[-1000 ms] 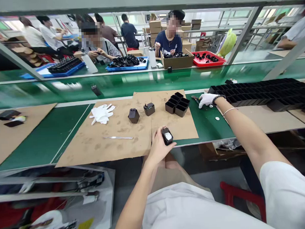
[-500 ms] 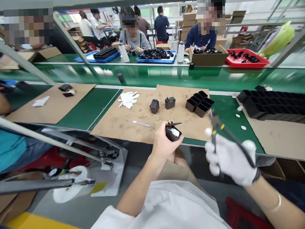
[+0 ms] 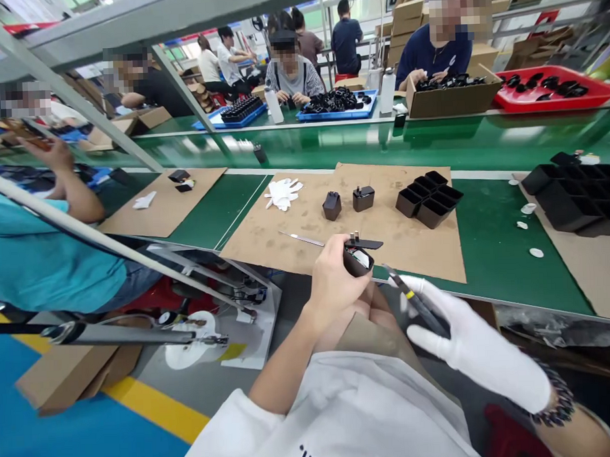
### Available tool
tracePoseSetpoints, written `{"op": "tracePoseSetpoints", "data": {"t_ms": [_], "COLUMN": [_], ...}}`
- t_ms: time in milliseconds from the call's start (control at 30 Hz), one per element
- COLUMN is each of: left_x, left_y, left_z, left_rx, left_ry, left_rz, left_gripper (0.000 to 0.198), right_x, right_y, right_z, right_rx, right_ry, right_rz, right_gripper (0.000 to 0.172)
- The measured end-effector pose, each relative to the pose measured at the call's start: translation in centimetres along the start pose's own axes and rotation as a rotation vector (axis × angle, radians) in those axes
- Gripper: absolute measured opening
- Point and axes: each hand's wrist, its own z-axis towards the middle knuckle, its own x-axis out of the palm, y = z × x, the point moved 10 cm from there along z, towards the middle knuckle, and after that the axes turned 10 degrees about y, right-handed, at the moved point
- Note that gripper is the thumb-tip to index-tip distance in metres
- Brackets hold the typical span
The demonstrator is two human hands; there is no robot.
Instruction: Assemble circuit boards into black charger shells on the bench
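My bare left hand (image 3: pixel 329 277) grips a black plug adapter (image 3: pixel 357 261) over the table's front edge. Its pronged lid stands off the case, and white and green parts show inside. To the right, my white-gloved right hand (image 3: pixel 469 339) is closed round a pair of dark pliers (image 3: pixel 416 304) with yellow marks. The pliers point toward the adapter without touching it. Beyond my left hand, two black adapters (image 3: pixel 331 205) stand on the cardboard sheet (image 3: pixel 256 250). A slim metal tool (image 3: pixel 301 238) lies there, near a white glove (image 3: pixel 282 192).
A cluster of open black cases (image 3: pixel 429 199) stands on the cardboard's right. Farther right is a larger block of cases (image 3: pixel 574 199), with white scraps on the green table (image 3: pixel 496 248). A slanted pole (image 3: pixel 110 235) crosses on the left, beside a co-worker in teal (image 3: pixel 40 258).
The view has swung left. My right hand has brought the pliers closer to the adapter and turned them, so their tips point toward it. My left hand still holds the adapter.
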Motion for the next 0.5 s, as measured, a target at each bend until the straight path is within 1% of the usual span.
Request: {"op": "tracePoseSetpoints", "data": {"t_ms": [33,67,100,133,267,400,500], "left_x": [-0.4,-0.7,-1.1,-1.3,-1.7,-1.7,-1.5], "left_y": [-0.5,-0.9,-1.2,-1.4,-2.1,-2.7,-2.8], "left_z": [-0.1,-0.3,-0.4,-0.6,-1.1,-1.4,-1.2], "left_rx": [0.031,0.056,0.075,0.085,0.111,0.136,0.127], "left_ry": [-0.006,-0.016,-0.025,-0.034,-0.039,-0.035,0.004], "left_rz": [0.018,0.038,0.061,0.084,0.137,0.143,0.178], "left_gripper": [0.048,0.047,0.046,0.045,0.045,0.046,0.043], "right_x": [-1.5,-2.5,-2.9,-2.9,-1.7,-0.7,-0.7], "right_y": [1.0,2.0,2.8,3.5,4.9,5.6,5.9], "right_z": [0.1,0.2,0.3,0.5,0.9,1.0,1.1], "right_rx": [0.001,-0.010,-0.027,-0.047,-0.102,-0.123,-0.107], "right_ry": [-0.088,-0.151,-0.176,-0.172,-0.146,-0.118,-0.106], "right_rz": [-0.243,-0.419,-0.537,-0.619,-0.815,-0.900,-0.960], "right_gripper": [0.056,0.055,0.055,0.055,0.054,0.051,0.049]}}
